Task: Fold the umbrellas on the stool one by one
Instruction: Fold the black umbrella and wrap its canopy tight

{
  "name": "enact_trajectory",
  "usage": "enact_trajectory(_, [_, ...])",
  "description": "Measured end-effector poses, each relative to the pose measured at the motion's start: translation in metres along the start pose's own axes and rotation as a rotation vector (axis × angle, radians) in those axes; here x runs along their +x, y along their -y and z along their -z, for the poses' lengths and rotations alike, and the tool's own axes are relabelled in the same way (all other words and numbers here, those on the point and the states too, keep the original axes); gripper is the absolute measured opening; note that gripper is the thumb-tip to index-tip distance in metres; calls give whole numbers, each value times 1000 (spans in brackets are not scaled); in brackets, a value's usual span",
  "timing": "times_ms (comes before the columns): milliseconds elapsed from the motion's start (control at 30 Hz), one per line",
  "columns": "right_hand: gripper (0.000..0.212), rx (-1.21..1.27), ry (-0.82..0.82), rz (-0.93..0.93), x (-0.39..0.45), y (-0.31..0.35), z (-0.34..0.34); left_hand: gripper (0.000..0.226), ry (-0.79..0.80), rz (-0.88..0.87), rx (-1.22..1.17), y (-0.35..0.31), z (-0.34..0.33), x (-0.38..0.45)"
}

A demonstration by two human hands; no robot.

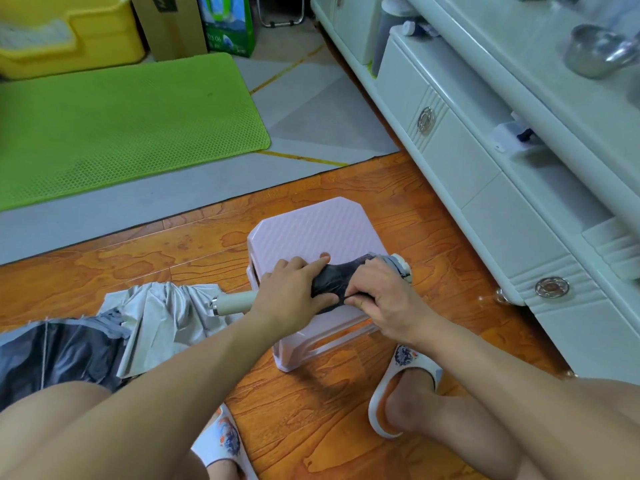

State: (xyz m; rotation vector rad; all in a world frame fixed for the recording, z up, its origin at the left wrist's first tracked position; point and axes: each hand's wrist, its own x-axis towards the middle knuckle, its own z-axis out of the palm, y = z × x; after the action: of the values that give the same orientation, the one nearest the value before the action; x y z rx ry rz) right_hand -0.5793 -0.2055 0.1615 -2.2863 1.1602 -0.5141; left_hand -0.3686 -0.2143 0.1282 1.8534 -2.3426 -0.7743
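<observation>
Umbrella on stool: dark rolled umbrella (341, 276) lies across the near edge of the pink stool (311, 226), its cream handle (232, 302) sticking out past the stool's left side and its capped tip (401, 266) poking out on the right.
Left hand: left hand (292, 292) wraps the umbrella near the handle end, fingers curled over the dark fabric, index finger stretched along the top of the roll.
Right hand: right hand (382, 296) clamps the roll toward the tip end, thumb and fingers pinching a dark strap or fold of fabric at the front; which one, hard to tell.
Second umbrella: silver-and-black canopy (104, 334) sprawls loose and unfolded on the floor, left of the stool, beside the person's left knee.
Stool: stands on orange wood-pattern floor (346, 393), between the two slippered feet (401, 386).
Surroundings: white cabinet (485, 174) runs along the right, green mat (121, 123) lies well beyond the stool, yellow bin (69, 32) in the far left corner.
</observation>
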Motion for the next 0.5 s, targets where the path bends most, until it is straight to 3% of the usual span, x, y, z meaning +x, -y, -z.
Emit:
enact_trajectory(167, [18, -209, -23, 275, -24, 28, -4, 51, -107, 57, -1, -10, -3, -4])
enact_trajectory(267, [18, -264, -2, 335, -23, 25, 2, 40, -164, 19, 63, -18, -11, -13])
enact_trajectory(500, [10, -42, -35, -82, 7, -4, 11, 43, -187, -4, 79, -18, -16, -21])
